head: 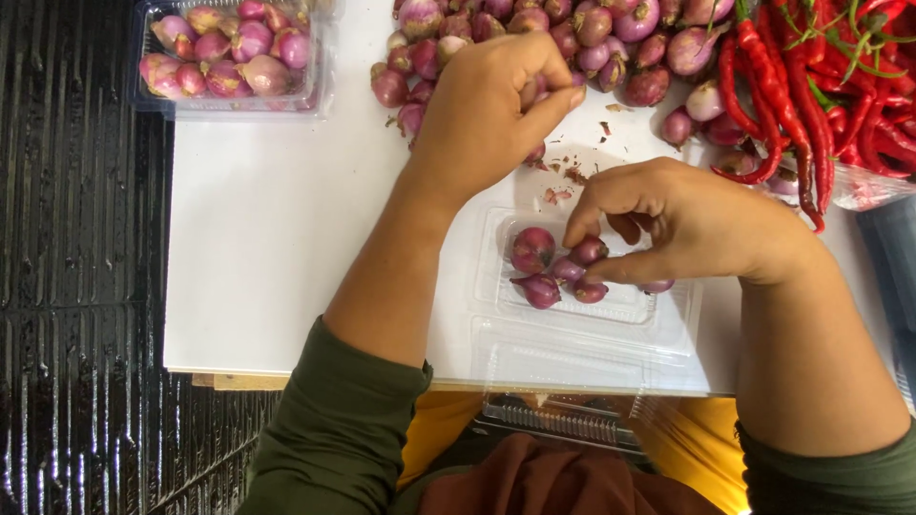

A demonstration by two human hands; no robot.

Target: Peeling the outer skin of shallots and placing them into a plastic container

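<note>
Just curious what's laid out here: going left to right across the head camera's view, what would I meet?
Dark ribbed floor → filled clear box of shallots → left hand → open clear tray → right hand → red chillies.

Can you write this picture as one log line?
left hand: in shallot pile | right hand: placing shallots | clear tray: few shallots

Olive-green sleeves (pixel 334 429), pushed-up cuffs.
</note>
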